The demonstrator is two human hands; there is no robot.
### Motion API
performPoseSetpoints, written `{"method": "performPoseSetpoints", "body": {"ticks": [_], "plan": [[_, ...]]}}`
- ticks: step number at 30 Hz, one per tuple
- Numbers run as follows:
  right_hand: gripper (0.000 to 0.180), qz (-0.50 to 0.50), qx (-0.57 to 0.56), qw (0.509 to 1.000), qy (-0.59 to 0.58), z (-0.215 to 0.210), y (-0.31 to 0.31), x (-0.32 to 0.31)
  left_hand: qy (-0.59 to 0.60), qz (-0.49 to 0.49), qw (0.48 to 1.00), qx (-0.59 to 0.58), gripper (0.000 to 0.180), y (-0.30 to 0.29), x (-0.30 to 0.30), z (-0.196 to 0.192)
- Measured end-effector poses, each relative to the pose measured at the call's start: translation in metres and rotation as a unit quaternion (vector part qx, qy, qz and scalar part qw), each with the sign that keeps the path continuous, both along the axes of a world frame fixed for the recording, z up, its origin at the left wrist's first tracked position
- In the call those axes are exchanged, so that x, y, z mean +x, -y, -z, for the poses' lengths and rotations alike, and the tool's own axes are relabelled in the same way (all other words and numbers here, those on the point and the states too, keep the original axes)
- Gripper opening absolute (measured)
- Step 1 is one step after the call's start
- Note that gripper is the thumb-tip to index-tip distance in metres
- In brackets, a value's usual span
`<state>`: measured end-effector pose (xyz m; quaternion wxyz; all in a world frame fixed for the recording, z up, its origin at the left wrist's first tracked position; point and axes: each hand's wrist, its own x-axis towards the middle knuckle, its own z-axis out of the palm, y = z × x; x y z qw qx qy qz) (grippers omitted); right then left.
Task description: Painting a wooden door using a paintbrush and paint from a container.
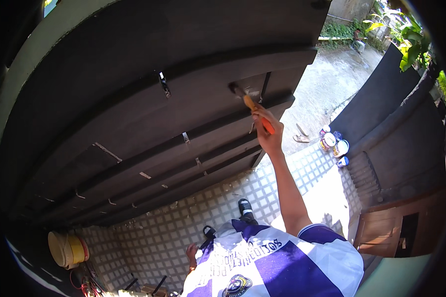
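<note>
In front of me stands a large dark panel (198,104) with raised horizontal ribs and pale bare patches along them. My right hand (268,136), arm stretched forward, is closed around a paintbrush (250,102) with a wooden and orange-red handle. Its dark, motion-blurred head lies against the panel's flat part, beside a whitish smear (252,92). My left hand (192,252) hangs low by my side, small in the view, its fingers loosely apart and no object visible in it.
Several paint tubs (328,141) stand on the right by a dark wall (396,128). A yellowish bucket (67,249) is at the lower left, near cables and tools. Tiled floor (153,237) lies under my feet. A sandal (301,138) rests outside; a brown wooden door (381,232) is at the lower right.
</note>
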<state>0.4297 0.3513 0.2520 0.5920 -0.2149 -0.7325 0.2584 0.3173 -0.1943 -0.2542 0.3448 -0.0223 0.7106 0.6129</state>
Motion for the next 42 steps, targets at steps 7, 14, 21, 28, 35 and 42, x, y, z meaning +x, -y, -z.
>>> {"method": "performPoseSetpoints", "body": {"ticks": [7,14,21,28,35,42], "plan": [[0.019,-0.032,-0.046,0.998,0.009,-0.001,-0.002,0.001,-0.056,-0.027,0.998,0.008,0.021,0.004,-0.006,0.012],[0.015,0.176,-0.038,0.973,-0.144,-0.007,-0.026,0.012,-0.005,0.004,0.996,-0.087,0.024,-0.029,-0.007,-0.066],[0.014,0.098,-0.058,0.984,-0.135,-0.004,-0.023,0.009,0.026,-0.003,0.995,-0.095,0.025,-0.013,-0.003,-0.015],[0.015,-0.16,-0.142,0.975,0.057,0.02,0.007,0.008,-0.033,0.017,0.999,-0.033,0.025,-0.001,0.005,-0.005],[0.02,0.054,-0.158,0.977,-0.13,0.037,-0.022,0.027,-0.005,0.002,0.998,-0.066,0.024,-0.038,0.018,-0.073],[0.034,-0.258,-0.406,0.723,-0.496,0.075,-0.039,0.066,0.005,0.009,0.984,-0.176,0.027,-0.036,0.042,-0.082]]}}
